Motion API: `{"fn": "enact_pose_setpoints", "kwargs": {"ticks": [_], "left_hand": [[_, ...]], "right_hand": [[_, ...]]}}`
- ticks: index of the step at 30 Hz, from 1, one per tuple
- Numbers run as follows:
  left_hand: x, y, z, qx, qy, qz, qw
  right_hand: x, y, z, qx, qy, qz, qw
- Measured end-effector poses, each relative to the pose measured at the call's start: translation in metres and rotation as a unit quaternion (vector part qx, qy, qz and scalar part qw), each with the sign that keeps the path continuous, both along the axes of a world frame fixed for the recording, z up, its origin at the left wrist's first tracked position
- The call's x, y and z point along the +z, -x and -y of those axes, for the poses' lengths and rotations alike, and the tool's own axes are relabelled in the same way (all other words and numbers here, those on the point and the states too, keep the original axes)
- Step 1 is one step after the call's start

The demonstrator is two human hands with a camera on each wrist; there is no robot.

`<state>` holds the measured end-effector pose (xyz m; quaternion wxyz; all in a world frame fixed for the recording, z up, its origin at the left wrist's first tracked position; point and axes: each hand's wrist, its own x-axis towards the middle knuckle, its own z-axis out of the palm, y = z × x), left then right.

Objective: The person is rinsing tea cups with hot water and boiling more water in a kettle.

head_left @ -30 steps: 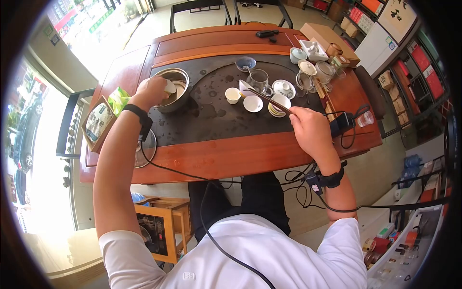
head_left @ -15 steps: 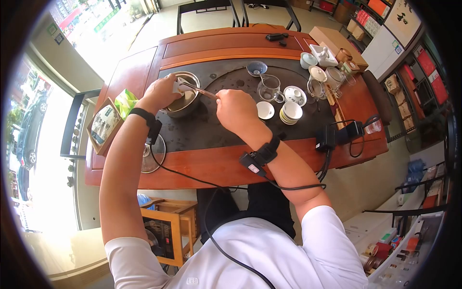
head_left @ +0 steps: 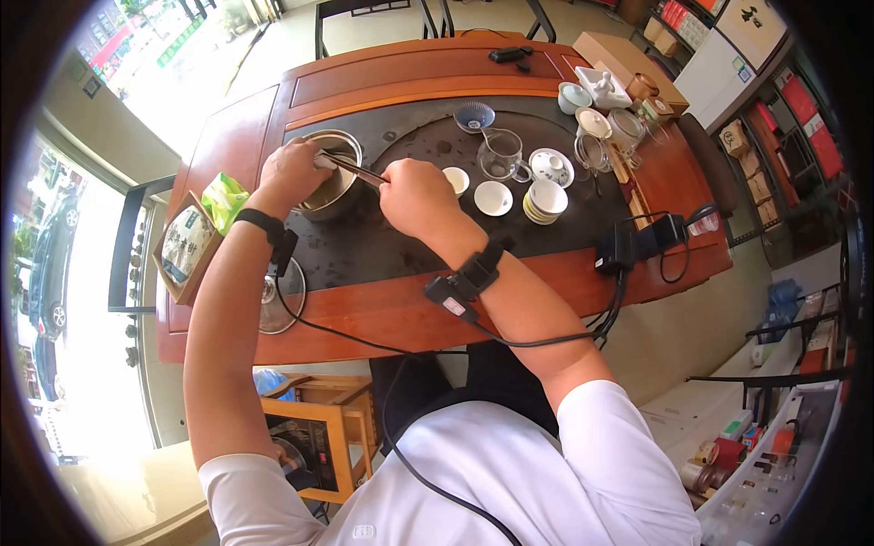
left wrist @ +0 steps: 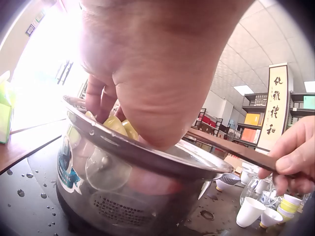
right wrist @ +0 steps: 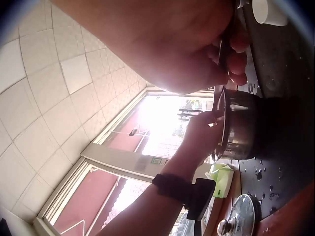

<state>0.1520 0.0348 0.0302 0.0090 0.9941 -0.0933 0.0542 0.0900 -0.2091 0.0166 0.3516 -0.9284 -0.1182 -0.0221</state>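
Note:
My left hand (head_left: 291,173) reaches over the rim of the steel pot (head_left: 320,211), its fingers bent down inside and pinching a small pale cup (head_left: 323,162). Yellowish cups (left wrist: 116,126) show beneath those fingers in the left wrist view; their lower parts are hidden by the pot wall. My right hand (head_left: 421,200) grips dark wooden tongs (head_left: 360,170), which slant left across the pot's rim toward the left hand. In the left wrist view, the thumb and fingers of the right hand (left wrist: 295,155) pinch the tongs (left wrist: 231,147); their tips are hidden.
White cups (head_left: 492,198), a glass pitcher (head_left: 500,156), a lidded bowl (head_left: 551,167) and a blue bowl (head_left: 473,116) stand right of the pot. Near the left edge are a glass lid (head_left: 280,305), a box (head_left: 188,244) and a green packet (head_left: 224,202). Cables trail from both wrists.
My right hand has moved left with the tongs, from beside the cups to the pot. My left hand has stayed at the pot, its fingers now lower over the rim.

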Motion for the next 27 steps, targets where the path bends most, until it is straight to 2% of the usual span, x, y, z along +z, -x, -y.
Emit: {"fn": "enact_pose_setpoints", "kwargs": {"ticks": [4, 6, 8, 11, 14, 22, 27], "left_hand": [[0.003, 0.000, 0.004, 0.007, -0.012, -0.010, 1.000], [0.011, 0.003, 0.010, 0.017, -0.014, -0.036, 0.999], [0.008, 0.000, 0.009, 0.011, -0.014, -0.032, 0.999], [0.004, -0.001, 0.006, -0.009, -0.020, -0.021, 1.000], [0.005, 0.001, 0.007, -0.022, -0.021, -0.019, 0.999], [0.008, 0.003, 0.014, -0.014, -0.038, -0.020, 0.999], [0.006, -0.002, 0.015, -0.028, -0.034, -0.017, 0.999]], "right_hand": [[0.024, 0.039, 0.060, 0.000, 0.078, 0.124, 0.989], [0.040, 0.064, 0.094, -0.019, 0.156, 0.167, 0.973], [0.050, 0.086, 0.124, -0.012, 0.202, 0.170, 0.964], [0.056, 0.106, 0.149, -0.018, 0.296, 0.111, 0.948], [0.046, 0.107, 0.158, 0.002, 0.311, 0.156, 0.938], [0.068, 0.122, 0.196, -0.016, 0.373, 0.148, 0.916], [0.044, 0.121, 0.202, 0.012, 0.408, 0.139, 0.902]]}}
